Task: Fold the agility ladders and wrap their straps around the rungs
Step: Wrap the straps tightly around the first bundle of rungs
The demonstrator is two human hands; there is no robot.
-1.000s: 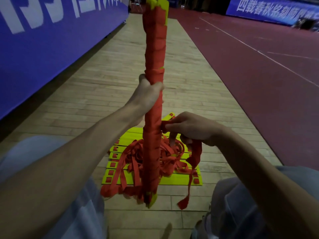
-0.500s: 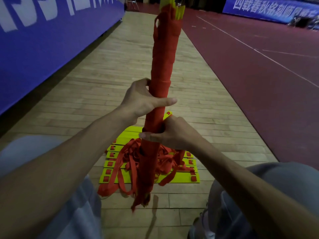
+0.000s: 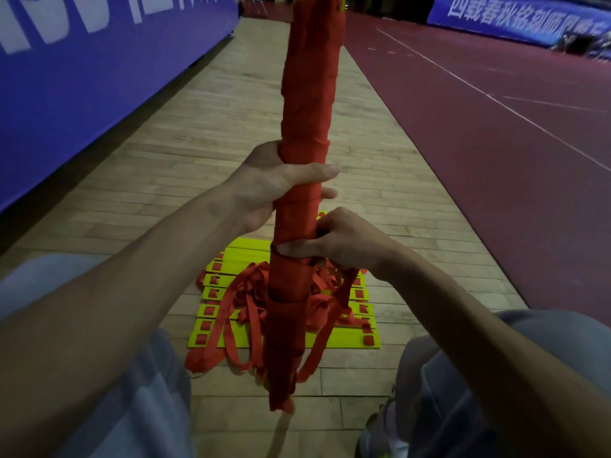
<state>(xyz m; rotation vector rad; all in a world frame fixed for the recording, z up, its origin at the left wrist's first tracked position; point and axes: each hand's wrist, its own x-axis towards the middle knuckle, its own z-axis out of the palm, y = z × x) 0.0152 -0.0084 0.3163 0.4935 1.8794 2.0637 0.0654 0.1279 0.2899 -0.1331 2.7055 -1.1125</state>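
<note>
A tall bundle of ladder rungs (image 3: 309, 94), wound all over in red strap, stands nearly upright in front of me. My left hand (image 3: 271, 186) grips it at mid-height, thumb across the front. Just below, my right hand (image 3: 340, 241) grips the bundle, thumb pressed flat over a strap turn. A loose end of red strap (image 3: 330, 325) hangs down from under the right hand. On the floor behind lies a second ladder: a stack of yellow rungs (image 3: 347, 340) with a tangle of red straps (image 3: 244, 302) on top.
I am low over a wooden plank floor (image 3: 205, 133), with my knees in grey trousers (image 3: 496, 375) on both sides. A blue banner wall (image 3: 82, 67) runs along the left. Dark red court surface (image 3: 496, 143) with white lines lies to the right.
My right hand carried the loose strap round the bundle and came back to grip it under the left hand. The bundle tipped slightly to the right and the view moved closer.
</note>
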